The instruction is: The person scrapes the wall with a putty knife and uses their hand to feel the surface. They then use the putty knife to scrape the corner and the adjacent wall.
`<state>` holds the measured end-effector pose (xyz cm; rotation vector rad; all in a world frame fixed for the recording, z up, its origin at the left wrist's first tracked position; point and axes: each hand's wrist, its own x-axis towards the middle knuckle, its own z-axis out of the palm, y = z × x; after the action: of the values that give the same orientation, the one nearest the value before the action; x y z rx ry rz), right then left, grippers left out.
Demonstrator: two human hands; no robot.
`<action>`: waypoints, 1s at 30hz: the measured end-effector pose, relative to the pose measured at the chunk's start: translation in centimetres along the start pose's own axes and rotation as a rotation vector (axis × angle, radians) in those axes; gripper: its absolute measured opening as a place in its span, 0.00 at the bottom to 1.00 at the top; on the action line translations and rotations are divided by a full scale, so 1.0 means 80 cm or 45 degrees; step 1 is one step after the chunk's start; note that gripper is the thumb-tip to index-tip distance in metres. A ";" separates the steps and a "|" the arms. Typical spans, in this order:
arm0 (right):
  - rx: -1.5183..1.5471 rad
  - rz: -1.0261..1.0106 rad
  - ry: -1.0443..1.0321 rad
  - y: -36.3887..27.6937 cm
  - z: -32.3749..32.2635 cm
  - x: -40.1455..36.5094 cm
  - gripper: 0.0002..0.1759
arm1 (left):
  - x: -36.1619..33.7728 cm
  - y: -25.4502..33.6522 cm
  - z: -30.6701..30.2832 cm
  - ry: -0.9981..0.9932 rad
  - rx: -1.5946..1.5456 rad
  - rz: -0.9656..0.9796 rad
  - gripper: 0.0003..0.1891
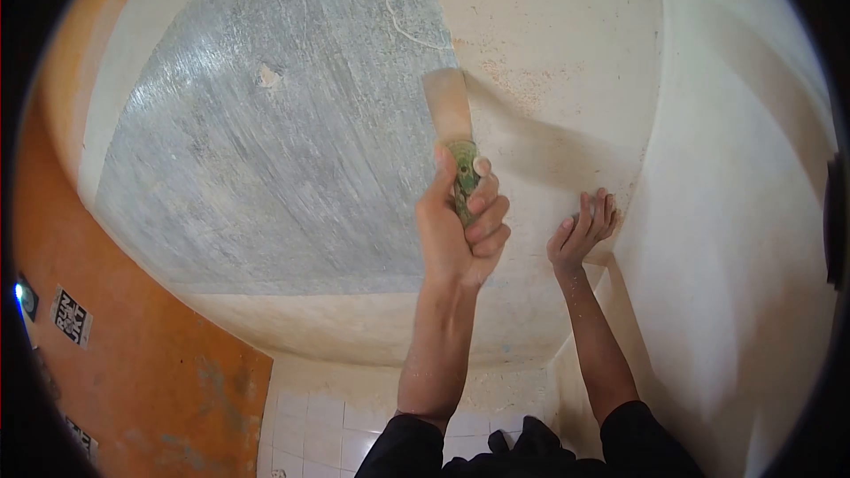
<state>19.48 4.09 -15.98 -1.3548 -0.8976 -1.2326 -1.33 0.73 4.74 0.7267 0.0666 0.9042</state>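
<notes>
My left hand point(465, 221) is closed around the green patterned handle of a scraper point(449, 106), with the palm side towards me. The scraper's broad flat blade points up and lies over the right edge of a grey patch point(292, 142) on the wall. Whether the blade's edge presses on the surface is hard to tell. Lower and to the right, my right hand point(583, 228) holds nothing. Its fingers are apart and slightly bent, resting against the cream wall point(549, 26) near the corner.
A pale side wall point(726, 212) meets the cream wall at the right. An orange surface point(142, 327) with a black-and-white sticker point(71, 317) is at the lower left. White tiles point(323, 425) show at the bottom. A thin, pale, wavy line crosses the grey patch's top.
</notes>
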 end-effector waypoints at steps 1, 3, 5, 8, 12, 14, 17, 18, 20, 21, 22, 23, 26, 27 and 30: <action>0.012 0.006 0.006 0.000 0.000 0.000 0.25 | 0.003 0.003 0.000 -0.007 -0.006 0.000 0.23; 0.023 0.001 0.007 -0.001 -0.005 -0.002 0.25 | 0.007 0.006 0.000 -0.012 0.008 0.048 0.22; 0.010 0.013 -0.027 0.000 -0.004 -0.001 0.25 | 0.000 -0.005 -0.003 0.048 0.034 0.060 0.22; 0.003 -0.005 -0.010 0.002 -0.002 -0.002 0.25 | 0.001 -0.006 -0.006 0.004 -0.016 0.018 0.22; 0.024 -0.002 0.007 0.001 -0.003 -0.001 0.24 | 0.013 0.004 0.005 -0.030 0.092 0.086 0.22; 0.017 0.009 -0.019 0.002 -0.004 -0.001 0.24 | 0.010 0.002 0.007 0.005 0.077 0.104 0.22; 0.009 -0.001 -0.018 0.002 -0.004 -0.002 0.24 | 0.007 0.003 0.006 0.014 0.037 0.053 0.21; 0.005 0.001 -0.025 0.003 -0.005 -0.005 0.24 | 0.012 0.005 0.008 -0.008 0.037 0.071 0.21; 0.002 -0.005 -0.015 0.004 -0.003 -0.003 0.24 | 0.012 0.004 0.009 -0.031 0.033 0.096 0.21; 0.008 -0.008 -0.016 0.003 -0.003 -0.004 0.24 | 0.008 0.001 0.007 -0.008 0.033 0.090 0.21; 0.004 -0.006 -0.022 0.002 -0.004 -0.004 0.24 | 0.006 0.000 0.006 0.012 0.033 0.084 0.21; -0.005 -0.003 -0.023 0.003 -0.003 -0.004 0.24 | 0.008 0.001 0.007 0.006 0.034 0.086 0.21; -0.015 -0.007 -0.017 0.003 -0.004 -0.002 0.24 | 0.012 0.002 0.009 0.025 0.111 0.127 0.21; -0.014 -0.008 -0.019 0.002 -0.004 -0.004 0.24 | 0.012 0.001 0.011 0.030 0.092 0.123 0.21; 0.004 -0.007 -0.010 0.002 -0.003 -0.001 0.24 | 0.004 -0.001 0.008 0.030 0.043 0.093 0.21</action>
<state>19.60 3.82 -16.16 -1.3566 -0.9091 -1.2303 -0.84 0.53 5.24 0.7535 0.0771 0.9835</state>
